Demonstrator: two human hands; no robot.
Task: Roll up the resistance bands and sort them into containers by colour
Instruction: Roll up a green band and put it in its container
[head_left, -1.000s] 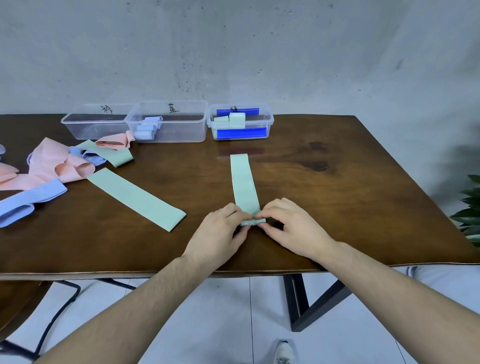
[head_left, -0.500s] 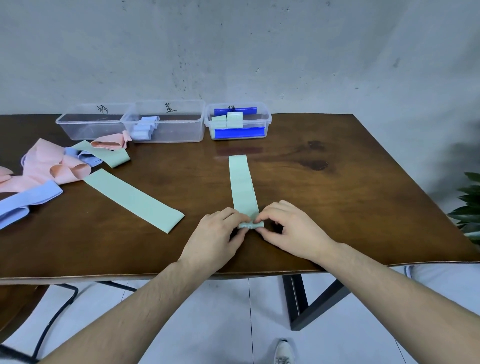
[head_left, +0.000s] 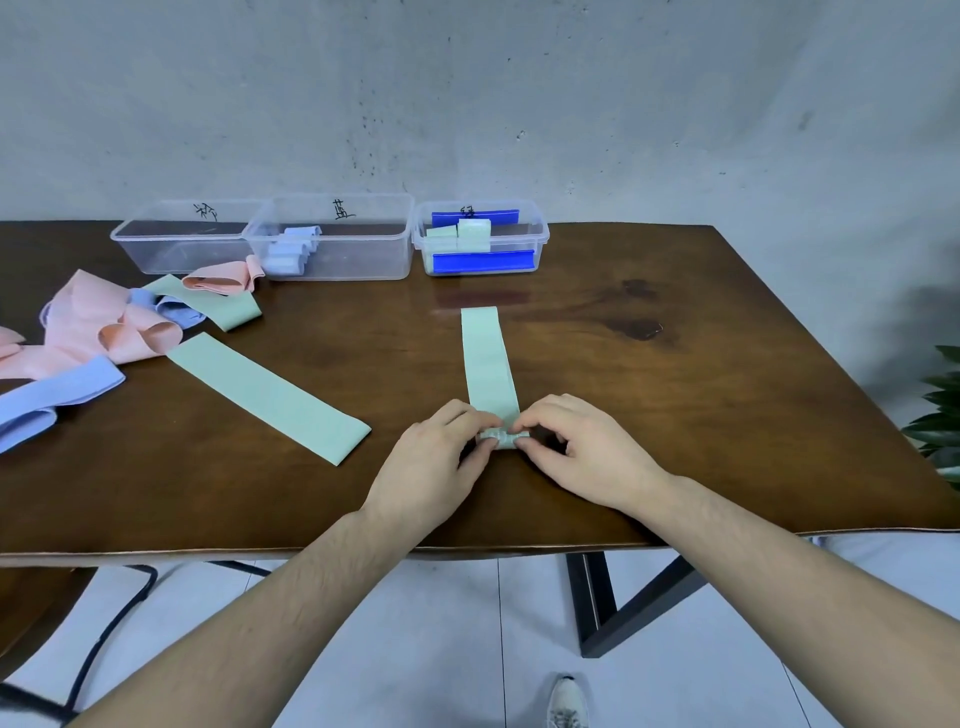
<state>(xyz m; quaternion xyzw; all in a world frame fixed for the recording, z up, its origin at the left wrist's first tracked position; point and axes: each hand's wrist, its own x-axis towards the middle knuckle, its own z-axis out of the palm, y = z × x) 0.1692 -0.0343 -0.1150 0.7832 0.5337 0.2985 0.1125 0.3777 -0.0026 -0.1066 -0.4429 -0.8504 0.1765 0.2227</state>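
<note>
Elastic like this green band (head_left: 488, 358) looks light, thin and floppy, likely to spring open, so the roll wants steady pressure at both ends of its short tight coil. It lies flat on the counter (head_left: 675, 415), running away from the person toward the green box (head_left: 480, 239). Both hands work its near end: the left hand (head_left: 436, 462) and right hand (head_left: 582, 447) pinch the small roll (head_left: 500, 439) with curled fingers (head_left: 524, 415), thumbs tucked underneath.

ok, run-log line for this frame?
phase: rolling | left hand + right hand: pinch near end of green band | roll: just started | rest of band: flat on table | green container: holds rolls
</note>
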